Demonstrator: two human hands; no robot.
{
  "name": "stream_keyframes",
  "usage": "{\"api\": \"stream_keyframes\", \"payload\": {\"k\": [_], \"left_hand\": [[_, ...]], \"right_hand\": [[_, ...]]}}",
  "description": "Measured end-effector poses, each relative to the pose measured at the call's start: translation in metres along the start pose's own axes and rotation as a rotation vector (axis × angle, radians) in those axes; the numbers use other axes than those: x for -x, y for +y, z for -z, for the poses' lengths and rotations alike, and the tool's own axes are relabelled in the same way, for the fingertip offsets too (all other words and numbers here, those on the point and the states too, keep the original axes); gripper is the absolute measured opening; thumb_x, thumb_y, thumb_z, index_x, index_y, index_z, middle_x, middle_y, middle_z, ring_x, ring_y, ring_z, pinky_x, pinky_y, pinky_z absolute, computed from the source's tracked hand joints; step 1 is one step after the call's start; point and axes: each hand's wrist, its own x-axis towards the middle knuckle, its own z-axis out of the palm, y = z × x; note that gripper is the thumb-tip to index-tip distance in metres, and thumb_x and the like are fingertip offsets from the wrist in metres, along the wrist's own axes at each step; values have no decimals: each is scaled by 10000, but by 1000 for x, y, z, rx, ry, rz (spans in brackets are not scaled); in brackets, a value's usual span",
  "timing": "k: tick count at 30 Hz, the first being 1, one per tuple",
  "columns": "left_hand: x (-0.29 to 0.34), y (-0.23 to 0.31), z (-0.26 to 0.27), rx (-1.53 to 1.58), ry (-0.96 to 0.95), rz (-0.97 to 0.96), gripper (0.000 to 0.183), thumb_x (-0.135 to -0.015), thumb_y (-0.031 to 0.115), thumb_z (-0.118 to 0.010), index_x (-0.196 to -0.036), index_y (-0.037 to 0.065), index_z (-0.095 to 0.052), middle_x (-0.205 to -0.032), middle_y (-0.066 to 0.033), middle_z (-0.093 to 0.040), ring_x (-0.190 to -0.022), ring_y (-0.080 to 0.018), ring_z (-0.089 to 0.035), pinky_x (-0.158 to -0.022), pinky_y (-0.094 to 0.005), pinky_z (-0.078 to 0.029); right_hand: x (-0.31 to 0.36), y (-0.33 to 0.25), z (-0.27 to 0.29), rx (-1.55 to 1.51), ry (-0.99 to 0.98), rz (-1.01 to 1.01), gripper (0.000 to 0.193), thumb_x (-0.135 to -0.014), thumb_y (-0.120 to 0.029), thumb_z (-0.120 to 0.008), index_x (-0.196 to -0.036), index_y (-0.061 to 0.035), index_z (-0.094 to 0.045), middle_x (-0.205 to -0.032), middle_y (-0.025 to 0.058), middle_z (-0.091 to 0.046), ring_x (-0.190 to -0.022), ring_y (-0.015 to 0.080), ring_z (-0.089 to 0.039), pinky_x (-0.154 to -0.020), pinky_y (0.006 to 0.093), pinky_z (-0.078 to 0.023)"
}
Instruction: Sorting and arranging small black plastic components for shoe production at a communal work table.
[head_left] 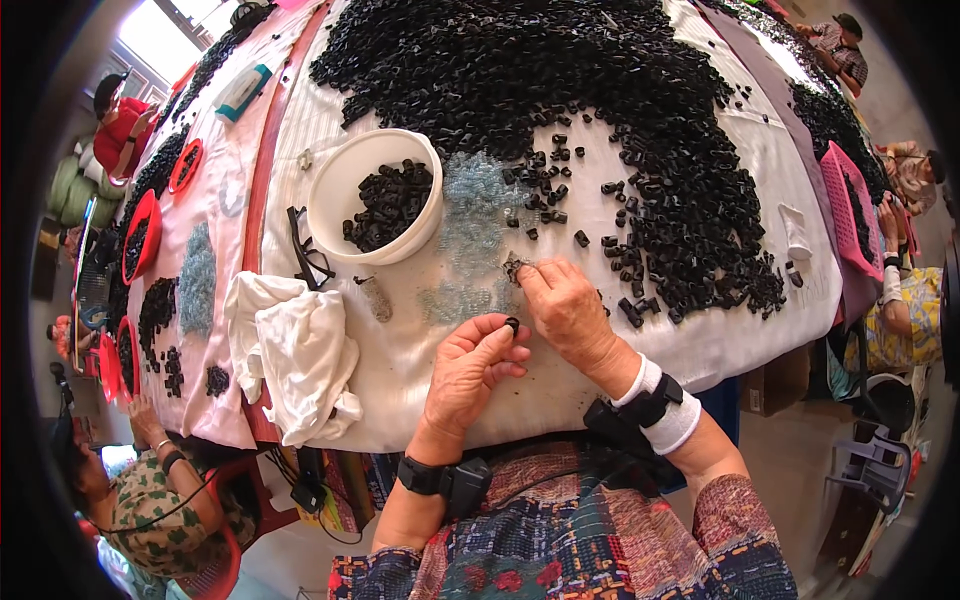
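Note:
My left hand (468, 368) pinches a small black cap (512, 325) between thumb and fingertips, just above the cloth. Close by on the right, my right hand (570, 305) is closed, its thumb and finger pressed together over something small, greyish and partly see-through (515, 268). I cannot make out what that is. Beyond both hands lies a loose pile of tiny clear bluish pieces (470, 205). A white bowl (322, 212) holding many black caps (392, 205) stands left of that pile. More black caps (690, 220) are spread to the right, and a large heap (500, 70) covers the far side.
A crumpled white cloth (300, 350), black-framed glasses (308, 250) and a small clear bag (375, 298) lie left of my hands. Co-workers sit at neighbouring tables: one at lower left (150, 490), another at right (900, 300) near a pink basket (848, 215). The table's front edge runs below my wrists.

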Motion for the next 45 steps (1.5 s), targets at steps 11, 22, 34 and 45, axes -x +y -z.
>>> {"api": "stream_keyframes", "payload": {"k": [11, 22, 34, 45], "left_hand": [[-8, -2, -11, -48, -76, -26, 162, -885, 81, -581, -1034, 22, -559, -876, -83, -623, -719, -142, -620, -608, -264, -547], [-12, -10, -19, -311, -24, -57, 147, -897, 153, -590, -972, 27, -597, -705, 18, -530, -576, -54, -484, -507, -208, -450], [-18, -8, -29, -283, -161, 4, 165, -934, 205, -502, -900, 49, -544, -689, 3, -482, -523, -73, -405, -489, -236, -383], [-13, -9, -23, -163, -127, 105, 199, -930, 240, -525, -847, 61, -549, -648, 2, -488, -472, -65, -407, -435, -227, -376]], "right_hand": [[14, -8, 28, -801, 36, -456, 150, -770, 26, -616, -913, -6, -587, -798, 63, -654, -719, 116, -620, -643, 263, -493], [28, -8, 26, -969, 69, -507, 74, -808, 1, -579, -842, 10, -515, -786, 76, -624, -736, 96, -608, -637, 258, -488], [33, 8, 19, -1329, 54, -558, 119, -807, -21, -610, -848, 10, -503, -794, 49, -619, -766, 75, -579, -676, 247, -489], [31, -2, 33, -1414, -78, -587, 117, -863, 6, -540, -977, 27, -526, -801, 66, -630, -677, 113, -626, -629, 242, -506]]}}
